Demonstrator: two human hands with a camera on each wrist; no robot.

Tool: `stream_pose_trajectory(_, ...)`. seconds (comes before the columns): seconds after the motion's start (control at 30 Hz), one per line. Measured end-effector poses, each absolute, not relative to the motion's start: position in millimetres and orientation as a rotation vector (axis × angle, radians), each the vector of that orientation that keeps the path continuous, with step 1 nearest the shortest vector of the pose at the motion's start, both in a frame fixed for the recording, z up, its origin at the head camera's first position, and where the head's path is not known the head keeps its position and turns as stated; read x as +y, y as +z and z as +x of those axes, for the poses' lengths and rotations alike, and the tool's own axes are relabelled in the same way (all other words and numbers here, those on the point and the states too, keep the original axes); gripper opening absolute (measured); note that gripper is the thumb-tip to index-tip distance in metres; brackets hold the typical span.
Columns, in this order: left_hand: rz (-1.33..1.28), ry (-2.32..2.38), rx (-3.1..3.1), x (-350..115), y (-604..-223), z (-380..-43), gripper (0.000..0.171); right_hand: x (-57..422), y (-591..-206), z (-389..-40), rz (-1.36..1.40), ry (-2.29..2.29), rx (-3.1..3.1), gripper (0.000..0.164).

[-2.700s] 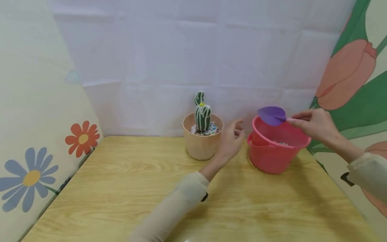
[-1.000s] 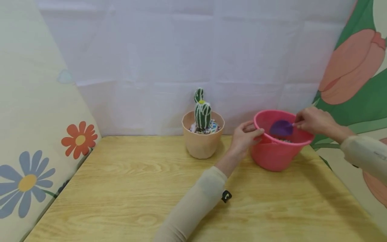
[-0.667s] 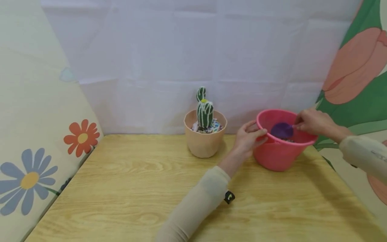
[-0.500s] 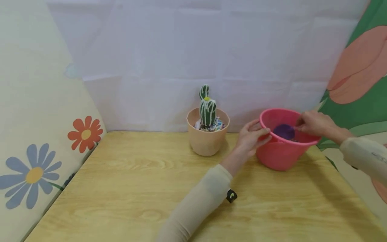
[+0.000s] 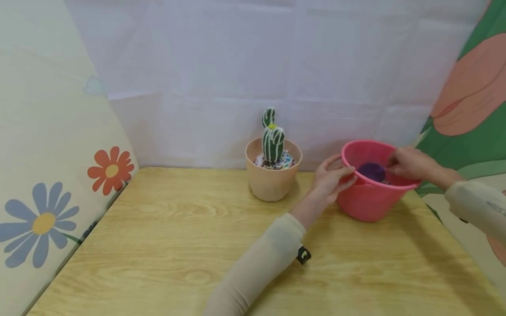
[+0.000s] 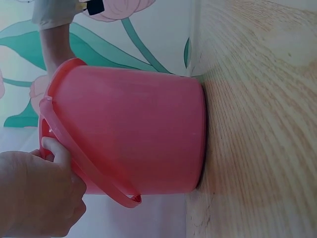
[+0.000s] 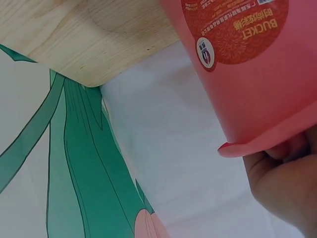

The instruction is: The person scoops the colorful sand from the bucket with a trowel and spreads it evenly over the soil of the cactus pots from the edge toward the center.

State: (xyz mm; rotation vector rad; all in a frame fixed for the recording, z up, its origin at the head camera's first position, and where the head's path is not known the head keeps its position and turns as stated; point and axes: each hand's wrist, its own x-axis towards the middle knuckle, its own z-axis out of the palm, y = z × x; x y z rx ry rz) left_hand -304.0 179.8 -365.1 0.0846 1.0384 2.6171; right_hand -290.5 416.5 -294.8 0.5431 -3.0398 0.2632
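A pink bucket (image 5: 363, 202) stands on the wooden table at the right. My left hand (image 5: 327, 181) grips its near left rim, the thumb over the edge; in the left wrist view the bucket's handle (image 6: 91, 161) hangs down beside that hand (image 6: 42, 193). Held in my right hand (image 5: 409, 163) is a purple toy shovel (image 5: 371, 172), its blade down inside the bucket among small loose bits (image 5: 386, 182). The blade's lower part is hidden. In the right wrist view, the bucket's rim covers the fingers of the right hand (image 7: 290, 186).
Left of the bucket stands a peach flowerpot (image 5: 272, 182) with a green and white cactus (image 5: 272, 145) and coloured pebbles in it. A white cloth (image 5: 205, 87) hangs behind the table (image 5: 178, 241), and flower-patterned walls flank both sides.
My left hand has come from beside the flowerpot to the bucket's rim. The right hand has lowered the shovel from above the bucket into it, the blade sinking further. The view has shifted slightly.
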Motion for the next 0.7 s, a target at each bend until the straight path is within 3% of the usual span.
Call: stream_pose_trajectory(0.7, 0.09, 2.623, 1.039, 180.1, -366.6, -304.1, 0.052, 416.2, -304.9, -290.5, 0.628, 0.543, -3.053, 0.008)
